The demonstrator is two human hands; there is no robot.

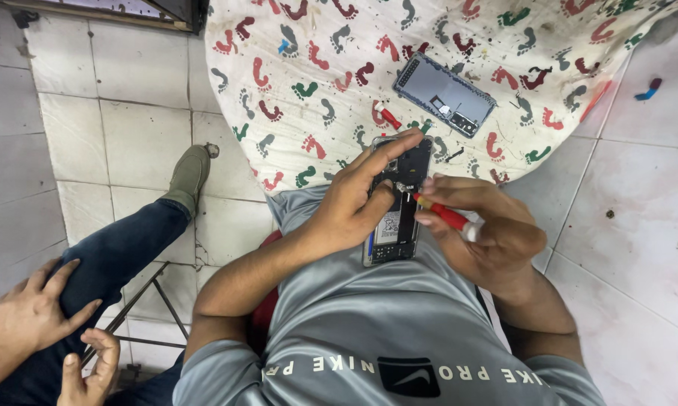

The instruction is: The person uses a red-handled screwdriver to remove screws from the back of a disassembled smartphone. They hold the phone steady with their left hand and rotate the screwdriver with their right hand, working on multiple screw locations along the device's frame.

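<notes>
the left hand (350,207) wraps around an opened phone (397,203), fingers curled along its 9 o'clock edge and the forefinger stretched up toward 12 o'clock; the phone sits at frame centre, over the person's grey shirt (369,331). the right hand (489,225), at 3 o'clock of the phone, pinches a red-handled screwdriver (444,216) between thumb and fingertips, its tip seemingly touching the phone's upper innards, though the contact point is small. at 12 o'clock a tabletop bears a footprint-patterned cloth (316,68), with a detached phone back panel (444,94) toward 1 o'clock and a second red tool (388,116) just beside it. at 8 o'clock another person's hands (46,331) rest on a blue-jeaned leg (121,256).
</notes>
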